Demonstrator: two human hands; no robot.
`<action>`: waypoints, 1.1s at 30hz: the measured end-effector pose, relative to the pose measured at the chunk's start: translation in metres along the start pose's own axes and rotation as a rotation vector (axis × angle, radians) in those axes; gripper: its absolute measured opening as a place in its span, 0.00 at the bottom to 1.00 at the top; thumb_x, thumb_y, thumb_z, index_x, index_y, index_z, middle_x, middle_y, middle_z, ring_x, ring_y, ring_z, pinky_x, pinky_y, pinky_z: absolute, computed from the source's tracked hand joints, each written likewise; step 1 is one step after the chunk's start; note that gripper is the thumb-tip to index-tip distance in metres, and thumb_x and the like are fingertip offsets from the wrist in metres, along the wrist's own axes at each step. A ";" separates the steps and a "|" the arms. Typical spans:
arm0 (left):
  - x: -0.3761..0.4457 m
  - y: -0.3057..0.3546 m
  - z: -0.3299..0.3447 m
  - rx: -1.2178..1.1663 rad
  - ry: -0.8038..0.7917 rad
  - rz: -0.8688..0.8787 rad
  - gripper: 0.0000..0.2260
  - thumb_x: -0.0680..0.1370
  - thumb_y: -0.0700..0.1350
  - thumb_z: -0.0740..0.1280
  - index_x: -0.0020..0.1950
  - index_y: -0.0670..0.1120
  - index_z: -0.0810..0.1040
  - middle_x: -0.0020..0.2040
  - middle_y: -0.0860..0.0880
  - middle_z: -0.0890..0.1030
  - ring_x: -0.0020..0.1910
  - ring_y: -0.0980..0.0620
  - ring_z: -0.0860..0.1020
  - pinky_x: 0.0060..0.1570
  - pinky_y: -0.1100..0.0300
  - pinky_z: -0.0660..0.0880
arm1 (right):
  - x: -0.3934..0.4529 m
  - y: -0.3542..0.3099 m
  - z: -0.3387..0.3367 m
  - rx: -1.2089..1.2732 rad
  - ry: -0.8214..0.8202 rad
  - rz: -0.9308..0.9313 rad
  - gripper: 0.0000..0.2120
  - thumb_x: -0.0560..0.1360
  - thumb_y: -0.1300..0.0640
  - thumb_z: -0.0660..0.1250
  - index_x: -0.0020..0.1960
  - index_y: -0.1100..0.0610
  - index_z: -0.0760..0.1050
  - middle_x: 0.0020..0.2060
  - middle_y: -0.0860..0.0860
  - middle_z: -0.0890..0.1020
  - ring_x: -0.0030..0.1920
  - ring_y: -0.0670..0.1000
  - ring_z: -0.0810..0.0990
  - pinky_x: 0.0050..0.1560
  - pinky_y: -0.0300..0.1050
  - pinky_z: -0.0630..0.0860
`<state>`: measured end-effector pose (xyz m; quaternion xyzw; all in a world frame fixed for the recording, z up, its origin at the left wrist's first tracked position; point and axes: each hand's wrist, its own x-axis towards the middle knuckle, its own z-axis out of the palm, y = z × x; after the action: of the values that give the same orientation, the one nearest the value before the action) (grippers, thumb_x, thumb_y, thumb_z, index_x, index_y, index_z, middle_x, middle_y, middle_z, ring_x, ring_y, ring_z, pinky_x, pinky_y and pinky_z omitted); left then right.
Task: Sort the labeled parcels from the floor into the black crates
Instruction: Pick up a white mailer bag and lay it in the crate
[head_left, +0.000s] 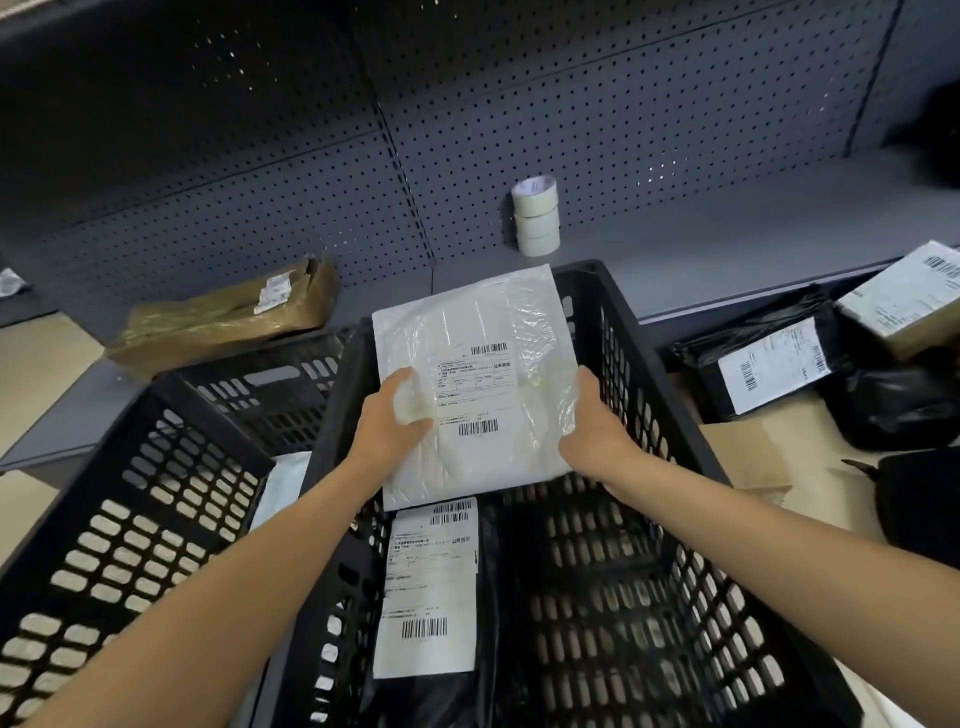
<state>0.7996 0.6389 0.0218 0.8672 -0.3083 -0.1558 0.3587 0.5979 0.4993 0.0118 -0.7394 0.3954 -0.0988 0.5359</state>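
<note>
A white plastic parcel (483, 332) with a barcode label is held over the middle black crate (670, 467). My left hand (387, 423) grips its left edge and my right hand (592, 426) grips its right edge. Below it in the same crate lies a black parcel with a long white label (428, 587). A second black crate (135, 499) stands to the left, and a third (270, 384) sits behind that one.
A flat brown parcel (228, 317) lies on the low grey shelf at the left. Three tape rolls (536, 215) are stacked on the shelf behind. Black labeled parcels (769, 369) and a brown labeled box (904, 301) lie at the right.
</note>
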 end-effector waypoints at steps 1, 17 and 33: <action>-0.001 -0.003 0.001 -0.009 -0.015 -0.002 0.33 0.77 0.37 0.70 0.79 0.50 0.62 0.75 0.49 0.68 0.73 0.49 0.67 0.70 0.54 0.68 | 0.001 0.004 0.001 -0.020 -0.009 0.006 0.42 0.71 0.68 0.59 0.77 0.47 0.45 0.65 0.55 0.69 0.60 0.57 0.74 0.60 0.57 0.76; 0.011 -0.025 0.030 -0.007 -0.120 -0.061 0.31 0.79 0.35 0.67 0.79 0.49 0.61 0.77 0.49 0.65 0.76 0.49 0.63 0.64 0.64 0.62 | 0.021 0.023 0.013 -0.169 -0.095 0.138 0.39 0.77 0.65 0.57 0.79 0.58 0.35 0.72 0.61 0.65 0.69 0.60 0.67 0.70 0.54 0.67; 0.032 -0.032 0.044 -0.009 -0.006 -0.017 0.32 0.76 0.30 0.68 0.78 0.46 0.64 0.74 0.46 0.68 0.72 0.49 0.68 0.52 0.73 0.63 | 0.032 0.024 0.026 -0.204 -0.027 0.093 0.41 0.75 0.66 0.60 0.79 0.53 0.39 0.68 0.57 0.69 0.66 0.60 0.71 0.65 0.58 0.71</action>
<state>0.8162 0.6131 -0.0334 0.8678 -0.3012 -0.1626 0.3603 0.6225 0.4933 -0.0283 -0.7720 0.4303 -0.0232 0.4672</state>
